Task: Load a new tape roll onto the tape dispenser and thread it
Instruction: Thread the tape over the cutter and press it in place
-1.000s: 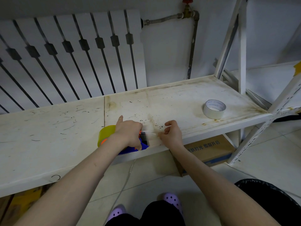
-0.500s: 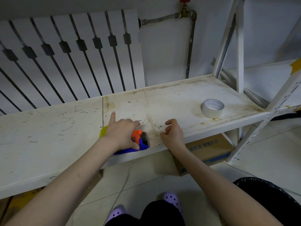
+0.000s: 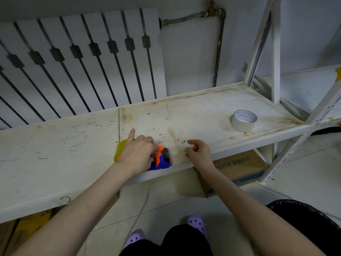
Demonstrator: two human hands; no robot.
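A blue and orange tape dispenser [image 3: 160, 159] lies at the front edge of the stained white shelf [image 3: 203, 115]. A yellowish tape roll [image 3: 120, 150] sits on it, mostly hidden under my left hand [image 3: 137, 154]. That hand covers and grips the dispenser, index finger pointing away. My right hand [image 3: 198, 152] hovers just right of the dispenser's mouth, thumb and fingers curled close together. Whether it pinches a clear tape end I cannot tell.
A second, white tape roll [image 3: 243, 120] stands at the shelf's right end. White shelf uprights [image 3: 275, 52] rise at the right. A cardboard box [image 3: 238, 167] sits under the shelf and a black bin bag [image 3: 313, 218] lies at the lower right. A radiator [image 3: 83, 61] is behind.
My left hand slid right over the dispenser, hiding more of the yellowish roll and exposing the orange part. My right hand stayed just right of the dispenser, its fingers loosening slightly.
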